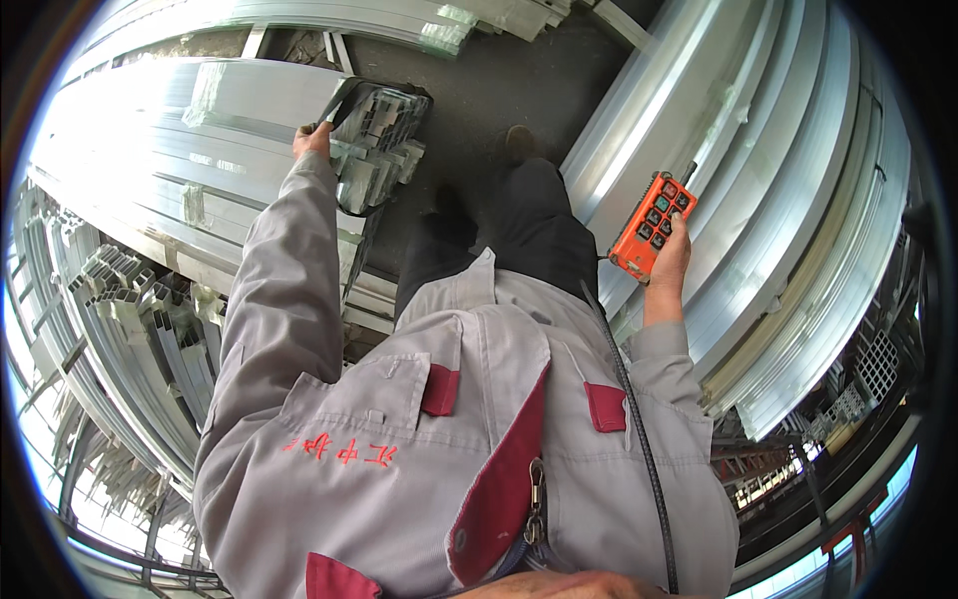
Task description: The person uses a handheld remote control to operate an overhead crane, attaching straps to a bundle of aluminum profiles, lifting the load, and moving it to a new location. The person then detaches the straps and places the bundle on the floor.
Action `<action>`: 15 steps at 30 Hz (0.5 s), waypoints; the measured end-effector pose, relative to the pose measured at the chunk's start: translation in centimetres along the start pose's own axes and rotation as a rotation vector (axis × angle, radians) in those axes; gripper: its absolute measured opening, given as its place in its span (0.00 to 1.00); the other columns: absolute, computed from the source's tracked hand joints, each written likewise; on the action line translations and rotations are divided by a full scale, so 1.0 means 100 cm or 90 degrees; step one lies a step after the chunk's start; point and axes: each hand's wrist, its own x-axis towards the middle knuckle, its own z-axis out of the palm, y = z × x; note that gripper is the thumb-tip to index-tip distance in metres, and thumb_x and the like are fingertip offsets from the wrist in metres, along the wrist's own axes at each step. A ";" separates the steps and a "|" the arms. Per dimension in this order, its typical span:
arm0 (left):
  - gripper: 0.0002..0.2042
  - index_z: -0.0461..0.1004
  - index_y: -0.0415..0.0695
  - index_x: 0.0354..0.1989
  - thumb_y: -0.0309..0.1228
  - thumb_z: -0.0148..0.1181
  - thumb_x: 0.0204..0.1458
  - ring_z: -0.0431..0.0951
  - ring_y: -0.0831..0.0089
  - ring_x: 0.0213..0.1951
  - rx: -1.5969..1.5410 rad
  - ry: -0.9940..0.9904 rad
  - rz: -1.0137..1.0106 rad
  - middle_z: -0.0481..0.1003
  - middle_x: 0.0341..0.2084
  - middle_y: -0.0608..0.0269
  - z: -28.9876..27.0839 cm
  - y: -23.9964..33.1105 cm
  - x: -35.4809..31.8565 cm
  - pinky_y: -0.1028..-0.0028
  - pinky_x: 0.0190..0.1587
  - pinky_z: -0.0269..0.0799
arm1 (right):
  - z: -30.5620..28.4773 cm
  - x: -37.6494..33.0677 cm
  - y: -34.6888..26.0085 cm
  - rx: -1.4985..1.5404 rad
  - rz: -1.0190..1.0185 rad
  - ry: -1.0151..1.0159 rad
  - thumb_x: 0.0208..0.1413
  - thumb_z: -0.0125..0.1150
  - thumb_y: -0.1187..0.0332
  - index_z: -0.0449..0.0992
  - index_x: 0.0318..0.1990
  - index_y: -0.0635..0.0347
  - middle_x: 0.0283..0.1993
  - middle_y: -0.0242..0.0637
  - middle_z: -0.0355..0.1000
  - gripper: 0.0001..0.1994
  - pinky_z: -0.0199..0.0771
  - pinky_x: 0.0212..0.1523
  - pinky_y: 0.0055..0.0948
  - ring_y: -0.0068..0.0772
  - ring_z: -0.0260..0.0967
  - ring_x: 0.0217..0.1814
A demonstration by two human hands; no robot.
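Observation:
My left hand [312,140] is closed on a dark lifting strap [347,96] that loops round the end of a bundle of aluminium profiles [374,140]. The strap passes over the top of the bundle and shows again beneath it. In my right hand [673,258] is an orange handheld remote control [635,243] with several dark buttons and a stubby black antenna. My right thumb rests on its button face. The fingers behind the remote are hidden.
Long silvery profiles [798,190] lie stacked on the right. On the left, racks hold more profile bundles [150,309]. A dark floor aisle [474,80] runs between the stacks, with my legs in it. A black cord [639,429] hangs down my jacket.

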 end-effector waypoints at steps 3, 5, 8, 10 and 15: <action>0.22 0.80 0.41 0.42 0.42 0.71 0.40 0.80 0.68 0.36 0.006 0.029 -0.029 0.81 0.32 0.59 -0.009 0.027 -0.037 0.67 0.42 0.75 | 0.074 0.029 -0.007 -0.028 -0.020 -0.240 0.65 0.55 0.56 0.76 0.51 0.65 0.38 0.30 0.76 0.20 0.77 0.39 0.24 0.21 0.74 0.35; 0.24 0.79 0.42 0.45 0.42 0.70 0.40 0.82 0.66 0.41 0.011 0.053 -0.042 0.82 0.35 0.58 -0.012 0.045 -0.058 0.67 0.48 0.74 | 0.126 0.053 -0.003 -0.102 -0.035 -0.355 0.65 0.56 0.55 0.75 0.51 0.65 0.38 0.29 0.76 0.20 0.77 0.39 0.23 0.19 0.73 0.35; 0.25 0.79 0.43 0.46 0.43 0.68 0.40 0.83 0.62 0.45 0.007 0.111 -0.062 0.83 0.38 0.55 -0.011 0.062 -0.084 0.65 0.51 0.74 | 0.193 0.093 0.015 -0.234 -0.037 -0.545 0.64 0.58 0.53 0.76 0.46 0.64 0.36 0.29 0.73 0.20 0.72 0.40 0.23 0.18 0.69 0.36; 0.24 0.80 0.43 0.46 0.42 0.68 0.40 0.83 0.60 0.44 -0.022 0.148 -0.086 0.83 0.38 0.55 -0.008 0.072 -0.093 0.64 0.51 0.74 | 0.231 0.125 0.034 -0.331 -0.035 -0.662 0.64 0.57 0.53 0.77 0.43 0.64 0.34 0.29 0.72 0.20 0.70 0.40 0.25 0.19 0.67 0.36; 0.21 0.79 0.38 0.42 0.39 0.66 0.40 0.82 0.61 0.39 -0.053 0.235 -0.063 0.82 0.33 0.53 0.000 0.082 -0.109 0.65 0.49 0.75 | 0.284 0.208 0.089 -0.525 -0.064 -0.863 0.64 0.57 0.57 0.77 0.44 0.64 0.34 0.31 0.74 0.17 0.71 0.42 0.26 0.19 0.68 0.38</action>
